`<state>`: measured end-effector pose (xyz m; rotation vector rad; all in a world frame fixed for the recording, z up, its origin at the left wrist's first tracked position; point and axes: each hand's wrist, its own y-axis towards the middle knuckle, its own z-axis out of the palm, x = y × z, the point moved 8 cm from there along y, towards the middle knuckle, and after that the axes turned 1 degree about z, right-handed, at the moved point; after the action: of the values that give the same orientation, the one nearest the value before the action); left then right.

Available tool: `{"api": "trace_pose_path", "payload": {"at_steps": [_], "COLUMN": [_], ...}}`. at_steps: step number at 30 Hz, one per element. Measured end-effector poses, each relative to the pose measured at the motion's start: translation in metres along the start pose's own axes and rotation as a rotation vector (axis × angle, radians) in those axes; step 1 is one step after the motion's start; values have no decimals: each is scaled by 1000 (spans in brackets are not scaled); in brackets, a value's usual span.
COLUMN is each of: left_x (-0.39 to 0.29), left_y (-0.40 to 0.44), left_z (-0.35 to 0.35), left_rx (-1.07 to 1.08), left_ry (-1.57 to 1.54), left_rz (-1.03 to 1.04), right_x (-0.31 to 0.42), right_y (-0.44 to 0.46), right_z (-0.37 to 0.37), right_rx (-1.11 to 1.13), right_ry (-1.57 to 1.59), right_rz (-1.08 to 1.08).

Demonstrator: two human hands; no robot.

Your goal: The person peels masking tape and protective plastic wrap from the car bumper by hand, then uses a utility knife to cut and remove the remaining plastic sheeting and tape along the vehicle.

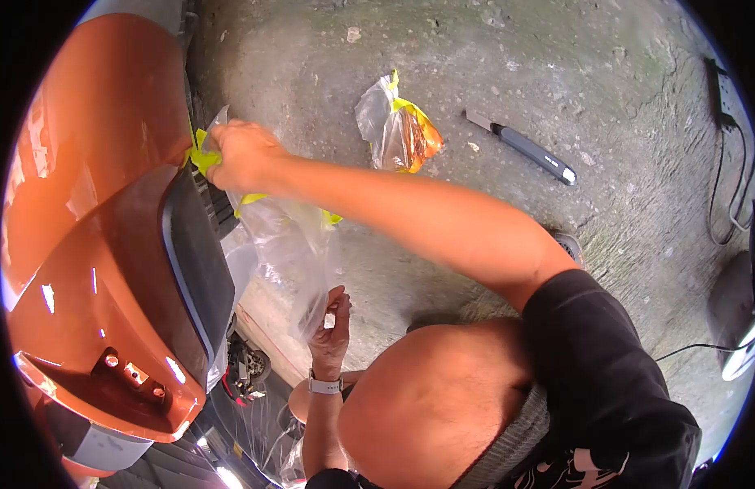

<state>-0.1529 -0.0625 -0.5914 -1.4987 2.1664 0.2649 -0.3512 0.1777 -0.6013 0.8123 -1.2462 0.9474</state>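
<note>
My right hand [249,155] is closed on the upper edge of a clear plastic film, its fingers against the orange body panel's edge. Yellow-green tape [202,153] shows at these fingertips, stuck along the panel. The clear plastic film [284,244] hangs down from there, with more yellow-green tape bits on it. Lower down, my left hand [330,330], with a watch on its wrist, has its fingers bent in a pinch at the film's lower edge. The glossy orange body panel [100,212] with a dark inset [200,269] stands at the left.
On the concrete floor [443,49] lie a crumpled clear bag with yellow tape and orange shine [402,130] and a utility knife [528,151], blade out. A power strip [724,94] and cables run along the right edge. My bare knee [434,399] is below.
</note>
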Motion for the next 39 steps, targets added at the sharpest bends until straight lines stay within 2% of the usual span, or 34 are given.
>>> {"api": "trace_pose_path", "payload": {"at_steps": [2, 4, 5, 8, 10, 11, 13, 16, 18, 21, 22, 23, 24, 25, 27, 28, 29, 31, 32, 34, 35, 36, 37, 38, 39], "left_x": [-10, -13, -6, 13, 19, 12, -6, -35, -33, -13, -8, -2, 8, 21, 44, 49, 55, 63, 67, 63, 57, 65, 59, 30, 6], "left_y": [0, -3, -7, -14, -11, -6, 1, 19, 25, 36, 36, 34, 33, 30, 28, 24, 22, 25, 27, 29, 28, 25, 20, 13, 7], "left_z": [-1, -2, -6, -22, -37, -47, -66, -90, -109, -118, -116, -117, -120, -128, -132, -138, -142, -149, -153, -161, -167, -171, -181, -184, -185], "left_rx": [-3, -9, -19, -84, -141, -169, -233, -292, -310, -337, -320, -305, -311, -347, -286, -304, -329, -328, -345, -355, -336, -296, -327, -317, -307], "left_ry": [14, 25, -15, -60, -74, -27, 69, 186, 220, 192, 244, 300, 315, 307, 370, 391, 368, 464, 351, 215, 106, 275, 253, 308, 365], "left_rz": [35, 67, 15, -47, -45, 19, 142, 179, 190, 127, 103, 70, 118, 103, 32, -68, -72, 62, 77, 127, 189, 126, 116, 267, 415], "right_x": [-12, -21, -26, -39, -42, -42, -57, -93, -127, -189, -185, -227, -209, -198, -187, -202, -211, -224, -223, -210, -197, -185, -174, -175, -190], "right_y": [13, 20, 23, 37, 41, 44, 48, 53, 36, -3, -22, -28, -49, -66, -88, -92, -94, -103, -104, -112, -117, -124, -129, -132, -129], "right_z": [20, 20, 17, 1, -4, -8, -12, -40, -43, -42, -54, -49, -71, -84, -103, -118, -127, -121, -127, -125, -128, -132, -136, -145, -165], "right_rx": [159, 145, 130, 182, 110, 41, 16, -28, 112, 99, 95, 118, 182, 198, 247, 220, 230, 490, 500, 548, 567, 548, 528, 547, 393], "right_ry": [292, 331, 372, 349, 262, 179, 156, 88, -31, 137, 91, 243, 79, 176, 296, 83, 57, 209, 178, 476, 444, 498, 550, 513, 478], "right_rz": [132, 158, 184, 274, 206, 140, 161, 156, 303, 310, 366, 448, 544, 555, 564, 591, 571, 602, 587, 641, 627, 642, 662, 656, 713]}}
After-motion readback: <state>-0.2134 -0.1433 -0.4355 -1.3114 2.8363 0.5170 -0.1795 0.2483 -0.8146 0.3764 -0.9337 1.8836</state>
